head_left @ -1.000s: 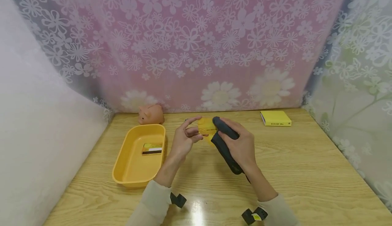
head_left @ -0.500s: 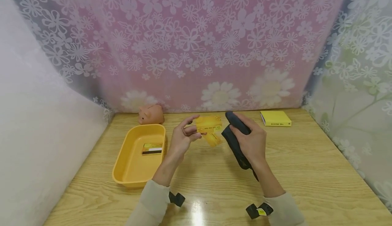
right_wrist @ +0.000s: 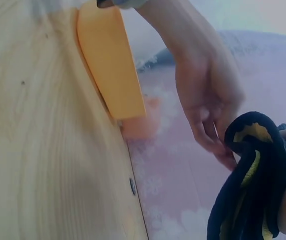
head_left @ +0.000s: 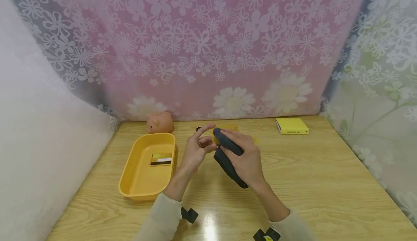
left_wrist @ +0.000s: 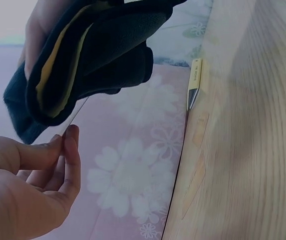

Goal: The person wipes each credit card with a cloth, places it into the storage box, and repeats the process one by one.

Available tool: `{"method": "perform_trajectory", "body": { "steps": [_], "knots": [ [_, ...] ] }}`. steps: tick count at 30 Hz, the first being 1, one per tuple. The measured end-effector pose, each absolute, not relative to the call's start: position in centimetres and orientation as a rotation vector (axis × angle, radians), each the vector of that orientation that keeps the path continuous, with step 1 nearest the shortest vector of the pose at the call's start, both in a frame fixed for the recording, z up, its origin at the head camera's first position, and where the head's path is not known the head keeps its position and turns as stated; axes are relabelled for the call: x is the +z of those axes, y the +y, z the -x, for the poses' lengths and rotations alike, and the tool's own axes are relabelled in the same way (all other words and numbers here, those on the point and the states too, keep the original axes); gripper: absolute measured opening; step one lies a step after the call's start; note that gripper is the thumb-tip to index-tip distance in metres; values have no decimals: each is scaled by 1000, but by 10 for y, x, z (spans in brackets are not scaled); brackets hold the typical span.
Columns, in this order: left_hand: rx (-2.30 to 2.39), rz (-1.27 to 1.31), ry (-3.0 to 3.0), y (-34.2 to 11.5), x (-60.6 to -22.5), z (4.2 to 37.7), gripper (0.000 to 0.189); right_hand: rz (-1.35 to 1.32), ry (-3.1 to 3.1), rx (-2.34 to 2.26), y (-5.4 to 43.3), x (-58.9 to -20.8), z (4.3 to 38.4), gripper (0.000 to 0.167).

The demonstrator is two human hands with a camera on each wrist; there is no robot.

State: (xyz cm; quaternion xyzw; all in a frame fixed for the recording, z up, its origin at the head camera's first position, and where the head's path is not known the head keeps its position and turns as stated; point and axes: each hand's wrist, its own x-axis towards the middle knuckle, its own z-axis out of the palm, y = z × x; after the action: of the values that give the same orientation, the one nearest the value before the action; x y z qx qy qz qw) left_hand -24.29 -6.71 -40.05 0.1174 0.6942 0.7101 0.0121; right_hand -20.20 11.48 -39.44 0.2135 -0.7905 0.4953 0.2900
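In the head view my right hand point(head_left: 246, 157) grips a dark folded fabric wallet point(head_left: 229, 165) that opens toward the left hand. Yellow shows inside its fold in the left wrist view, where the wallet point(left_wrist: 115, 55) hangs above the left fingers. Between thumb and fingertips, my left hand point(head_left: 195, 148) pinches a thin card point(left_wrist: 75, 116), seen nearly edge-on and reaching toward the wallet. In the head view the wallet and right hand hide most of this yellow card point(head_left: 214, 139). Whether its far end is inside the wallet, I cannot tell.
At left a yellow tray point(head_left: 130, 183) holds a bank card point(head_left: 161, 159). Behind it stands a pink piggy bank point(head_left: 160, 122). A yellow book point(head_left: 292, 126) lies back right. Flat yellow cards point(left_wrist: 195, 185) lie on the wooden table point(head_left: 309, 183). A small black object point(head_left: 198, 128) sits behind the left hand.
The right hand first drew the wallet away to the right, baring the yellow cards, then brought it back left over the pinched card. The left hand has barely moved.
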Motion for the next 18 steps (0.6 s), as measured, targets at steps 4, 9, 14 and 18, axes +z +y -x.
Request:
{"method": "perform_trajectory", "body": {
  "steps": [4,9,14,18],
  "knots": [
    [2199,-428,2146,-64,-402,240,66,-618,-2104,1280,107,-396,197,54],
    [2185,-477,2151,-62,-402,238,63,-617,-2102,1272,103,-397,196,54],
    [2203,-470,2146,-61,-399,237,64,-571,-2100,1238,104,-398,198,53],
    [2201,-411,2170,-62,-397,235,63,-531,-2088,1223,109,-398,201,53]
  ]
}}
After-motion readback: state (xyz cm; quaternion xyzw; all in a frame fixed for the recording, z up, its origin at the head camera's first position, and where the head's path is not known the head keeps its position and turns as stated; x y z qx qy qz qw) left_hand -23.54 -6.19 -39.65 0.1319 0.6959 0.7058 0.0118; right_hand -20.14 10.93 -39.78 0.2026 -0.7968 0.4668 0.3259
